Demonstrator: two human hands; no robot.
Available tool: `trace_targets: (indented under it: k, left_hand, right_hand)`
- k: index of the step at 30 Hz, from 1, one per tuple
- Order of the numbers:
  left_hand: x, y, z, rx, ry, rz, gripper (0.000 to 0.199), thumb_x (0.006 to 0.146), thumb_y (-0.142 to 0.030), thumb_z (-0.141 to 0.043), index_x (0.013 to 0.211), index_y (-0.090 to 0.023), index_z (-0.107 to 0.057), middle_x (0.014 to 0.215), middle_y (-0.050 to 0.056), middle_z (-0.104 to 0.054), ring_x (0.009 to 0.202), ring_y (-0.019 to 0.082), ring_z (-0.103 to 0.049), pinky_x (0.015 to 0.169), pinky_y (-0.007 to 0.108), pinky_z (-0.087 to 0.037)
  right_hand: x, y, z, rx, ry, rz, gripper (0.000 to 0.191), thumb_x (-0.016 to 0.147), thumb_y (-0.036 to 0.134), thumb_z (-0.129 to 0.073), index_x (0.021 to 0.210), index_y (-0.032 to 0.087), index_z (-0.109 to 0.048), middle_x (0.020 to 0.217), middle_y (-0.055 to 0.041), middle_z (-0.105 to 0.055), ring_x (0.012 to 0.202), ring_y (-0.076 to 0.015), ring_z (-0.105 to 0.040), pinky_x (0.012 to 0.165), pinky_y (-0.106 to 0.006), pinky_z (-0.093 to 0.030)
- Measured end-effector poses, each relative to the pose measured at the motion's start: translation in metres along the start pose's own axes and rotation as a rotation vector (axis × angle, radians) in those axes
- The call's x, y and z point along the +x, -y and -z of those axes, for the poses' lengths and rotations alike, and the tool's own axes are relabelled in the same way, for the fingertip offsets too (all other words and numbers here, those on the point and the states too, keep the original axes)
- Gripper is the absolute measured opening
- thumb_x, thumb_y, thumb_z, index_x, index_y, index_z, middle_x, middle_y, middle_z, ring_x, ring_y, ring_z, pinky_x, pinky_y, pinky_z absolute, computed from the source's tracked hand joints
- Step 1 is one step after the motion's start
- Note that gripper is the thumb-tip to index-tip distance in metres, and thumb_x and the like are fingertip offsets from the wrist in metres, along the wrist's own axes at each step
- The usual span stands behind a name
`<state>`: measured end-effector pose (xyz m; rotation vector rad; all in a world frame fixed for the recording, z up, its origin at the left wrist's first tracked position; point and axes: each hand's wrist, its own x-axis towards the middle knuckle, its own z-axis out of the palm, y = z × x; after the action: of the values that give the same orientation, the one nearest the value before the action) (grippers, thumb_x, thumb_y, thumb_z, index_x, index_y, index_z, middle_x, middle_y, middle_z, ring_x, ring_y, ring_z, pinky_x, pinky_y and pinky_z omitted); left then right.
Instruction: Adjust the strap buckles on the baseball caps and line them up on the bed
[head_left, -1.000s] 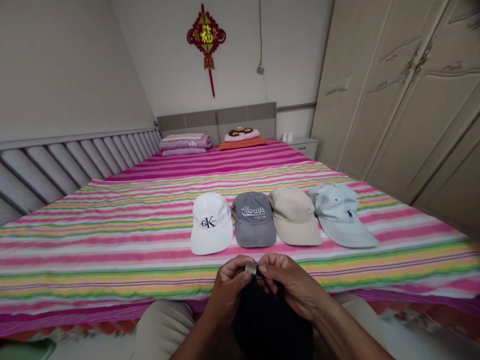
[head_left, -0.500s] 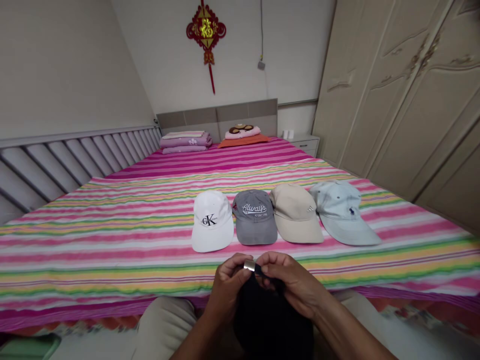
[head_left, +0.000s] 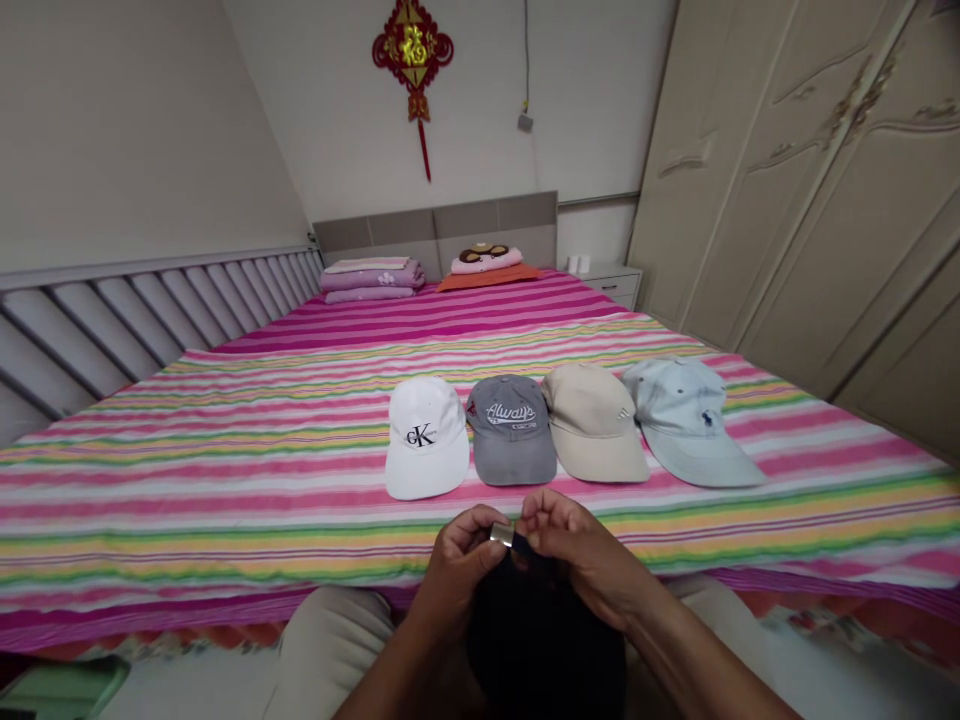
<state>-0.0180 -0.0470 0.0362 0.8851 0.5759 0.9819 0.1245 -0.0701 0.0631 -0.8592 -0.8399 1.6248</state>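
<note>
Metal buckle right there between your hands, set on the strap of the black cap that sits between your knees. Your left hand is the nearer one, its thumb and fingers closed on the buckle's left side in a firm pinch. Your right hand comes in from the other side, fingers bent and closed on the dark strap just beyond the buckle, though part of that grip is hidden from up here. The strap's long axis runs sideways between your hands, close to level and dipping slightly toward your right, with the free end pointing that way. The silver band wraps across it, so the strap passes through it crosswise. Out ahead, well clear of your fingers, four caps line up on the striped bedsheet, brims toward you: white cap, grey cap, beige cap and pale blue cap. The grey one sits closest to your hands, and your beige trousers show at either side below.
</note>
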Motion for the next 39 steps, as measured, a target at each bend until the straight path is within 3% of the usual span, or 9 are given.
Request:
trace_targets:
  k: [3,7,11,15,22,27,30,36,39]
  left_hand:
    - [0.001,0.000,0.000,0.022,0.004,0.003,0.024,0.057,-0.023,-0.073,0.077,-0.016,-0.062,0.062,0.000,-0.063,0.055,0.010,-0.056,0.053,0.020,-0.039]
    - [0.002,0.002,0.003,0.058,-0.022,0.025,0.023,0.055,-0.021,-0.074,0.075,-0.014,-0.064,0.061,-0.001,-0.061,0.053,0.007,-0.051,0.052,0.018,-0.036]
    - [0.002,0.004,0.006,0.071,-0.079,0.071,0.024,0.061,-0.027,-0.071,0.079,-0.013,-0.066,0.061,0.001,-0.063,0.052,0.009,-0.052,0.053,0.020,-0.036]
    - [0.000,0.005,0.007,0.007,-0.115,0.092,0.023,0.065,-0.027,-0.068,0.083,-0.013,-0.067,0.059,0.001,-0.063,0.055,0.010,-0.055,0.058,0.021,-0.038]
    - [-0.004,-0.003,-0.010,0.001,-0.089,0.003,0.022,0.069,-0.031,-0.062,0.083,-0.015,-0.068,0.076,0.006,-0.067,0.075,0.020,-0.060,0.070,0.029,-0.043]
    - [-0.009,-0.012,-0.018,0.103,-0.191,-0.039,0.013,0.067,-0.030,-0.063,0.069,-0.019,-0.070,0.081,0.007,-0.068,0.089,0.022,-0.058,0.074,0.028,-0.045]
    - [-0.009,-0.011,-0.014,0.130,-0.291,-0.081,0.012,0.066,-0.027,-0.064,0.073,-0.019,-0.070,0.084,0.006,-0.067,0.088,0.020,-0.058,0.073,0.026,-0.046]
    - [-0.003,-0.001,0.003,0.057,-0.396,-0.111,0.021,0.066,-0.033,-0.065,0.077,-0.015,-0.067,0.070,0.003,-0.064,0.066,0.013,-0.058,0.064,0.023,-0.045]
    - [0.000,-0.001,0.015,0.070,-0.376,-0.068,0.026,0.063,-0.032,-0.068,0.082,-0.015,-0.065,0.062,0.000,-0.063,0.057,0.010,-0.056,0.059,0.021,-0.043]
  right_hand:
    - [0.000,-0.001,0.000,-0.028,0.007,0.046,0.024,0.057,0.014,-0.066,0.074,0.018,-0.049,0.068,0.0035,-0.054,0.058,-0.0093,-0.046,0.057,-0.023,-0.035]
    - [0.002,-0.005,0.002,-0.141,-0.040,0.096,0.024,0.059,0.019,-0.067,0.071,0.019,-0.046,0.062,0.0061,-0.049,0.053,-0.0075,-0.039,0.051,-0.021,-0.027]
    - [0.005,-0.006,0.004,-0.290,-0.074,0.099,0.026,0.059,0.026,-0.066,0.069,0.021,-0.043,0.050,0.0094,-0.038,0.044,-0.0073,-0.028,0.046,-0.022,-0.017]
    - [0.005,-0.007,0.003,-0.369,-0.062,0.121,0.025,0.064,0.032,-0.061,0.070,0.022,-0.039,0.049,0.0096,-0.034,0.044,-0.0082,-0.026,0.045,-0.023,-0.017]
    - [0.004,-0.012,-0.003,-0.895,-0.130,0.302,0.022,0.065,0.025,-0.062,0.069,0.022,-0.041,0.063,0.0034,-0.047,0.059,-0.0128,-0.041,0.053,-0.025,-0.031]
    - [0.002,-0.013,-0.007,-1.181,-0.164,0.329,0.010,0.070,0.025,-0.054,0.070,0.021,-0.046,0.065,-0.0005,-0.055,0.060,-0.0160,-0.048,0.056,-0.027,-0.031]
    - [-0.001,-0.011,-0.008,-1.323,-0.196,0.336,0.009,0.071,0.026,-0.052,0.073,0.021,-0.045,0.064,-0.0004,-0.056,0.058,-0.0163,-0.049,0.054,-0.027,-0.028]
    - [-0.002,-0.008,-0.003,-1.294,-0.164,0.299,0.010,0.068,0.024,-0.053,0.068,0.022,-0.043,0.059,0.0015,-0.054,0.054,-0.0148,-0.048,0.050,-0.025,-0.025]
    - [-0.001,-0.005,0.001,-1.192,-0.107,0.284,0.012,0.066,0.022,-0.055,0.064,0.021,-0.042,0.057,0.0023,-0.053,0.053,-0.0137,-0.046,0.049,-0.024,-0.026]
